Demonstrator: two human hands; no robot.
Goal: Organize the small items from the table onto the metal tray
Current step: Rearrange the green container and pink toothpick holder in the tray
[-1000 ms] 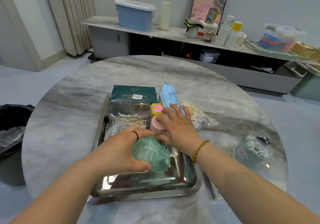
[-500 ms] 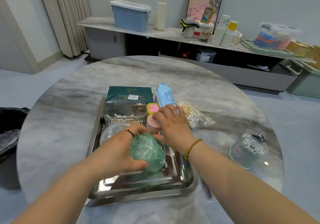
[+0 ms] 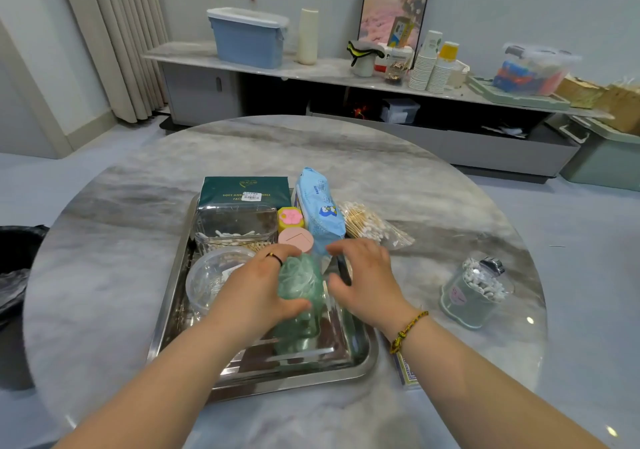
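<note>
The metal tray (image 3: 349, 362) sits on the round marble table (image 3: 104, 275). My left hand (image 3: 256, 289) grips a green translucent bag (image 3: 299, 282) over the tray's middle. My right hand (image 3: 363, 275) hovers just right of the bag with fingers spread, over the tray's right rim. On the tray stand a dark green tissue pack (image 3: 246, 190), a clear box of cotton swabs (image 3: 235, 228), a round clear container (image 3: 207, 278), a yellow-pink case (image 3: 291, 218), a pink round lid (image 3: 296, 239) and a blue wipes pack (image 3: 320, 206).
A bag of wooden cotton swabs (image 3: 370, 223) lies on the table right of the tray. A clear jar of swabs (image 3: 476, 292) stands further right. A small patterned card box (image 3: 407, 372) lies under my right wrist. A black bin (image 3: 14, 275) stands at the left.
My right hand has left the pink lid and drawn back to the right, fingers spread. My left hand has turned the green bag more upright.
</note>
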